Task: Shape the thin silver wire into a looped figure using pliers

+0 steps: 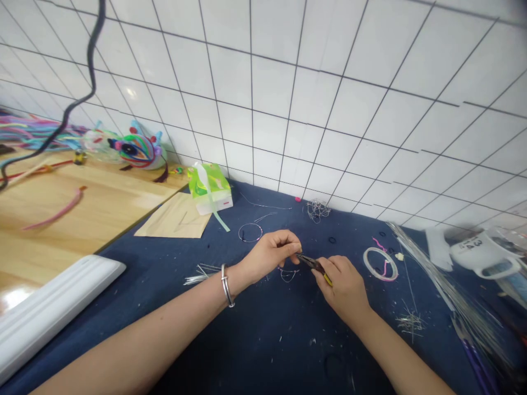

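My left hand [278, 249], with a silver bracelet [225, 286] on the wrist, is closed in a pinch at the centre. A bent thin wire [289, 276] shows just below its fingers and appears to hang from them; the pinched part is hidden. In my right hand [343, 285] is a pair of pliers [309, 261] with dark jaws and yellow on the handles. The plier tips reach the left fingertips, and what lies between the jaws is too small to make out. Beyond the left hand, a wire ring [250, 232] lies on the dark blue cloth [263, 334].
Cut wires [201, 274] lie left, near a white long box [61, 312]. Behind are a tissue pack [211, 189], cardboard [173, 216] and tangled wire [318, 209]. Rightward: a tape roll [381, 264], long wires [436, 274], purple-handled tool [473, 356] and white cup [486, 252].
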`<action>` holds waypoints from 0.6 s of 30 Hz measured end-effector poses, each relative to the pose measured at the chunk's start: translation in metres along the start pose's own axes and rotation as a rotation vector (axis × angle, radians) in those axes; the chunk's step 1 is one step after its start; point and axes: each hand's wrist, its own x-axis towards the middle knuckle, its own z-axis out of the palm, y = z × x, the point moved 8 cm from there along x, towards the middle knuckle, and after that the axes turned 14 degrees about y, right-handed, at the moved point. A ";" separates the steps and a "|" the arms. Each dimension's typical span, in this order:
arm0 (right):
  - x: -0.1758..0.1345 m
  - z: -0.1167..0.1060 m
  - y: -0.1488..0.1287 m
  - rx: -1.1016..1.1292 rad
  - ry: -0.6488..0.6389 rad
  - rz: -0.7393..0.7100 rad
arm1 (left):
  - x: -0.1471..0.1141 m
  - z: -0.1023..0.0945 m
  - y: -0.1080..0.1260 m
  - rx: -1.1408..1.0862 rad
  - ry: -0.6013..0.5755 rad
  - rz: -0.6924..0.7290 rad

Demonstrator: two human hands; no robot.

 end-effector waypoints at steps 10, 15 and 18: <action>-0.001 0.001 0.000 0.020 0.024 0.011 | -0.001 0.001 0.008 -0.040 -0.045 -0.033; 0.000 -0.005 -0.001 0.029 0.048 0.021 | -0.002 0.002 0.009 -0.075 -0.038 -0.062; 0.001 -0.006 -0.001 0.045 0.057 0.027 | -0.003 0.002 0.009 -0.110 -0.038 -0.064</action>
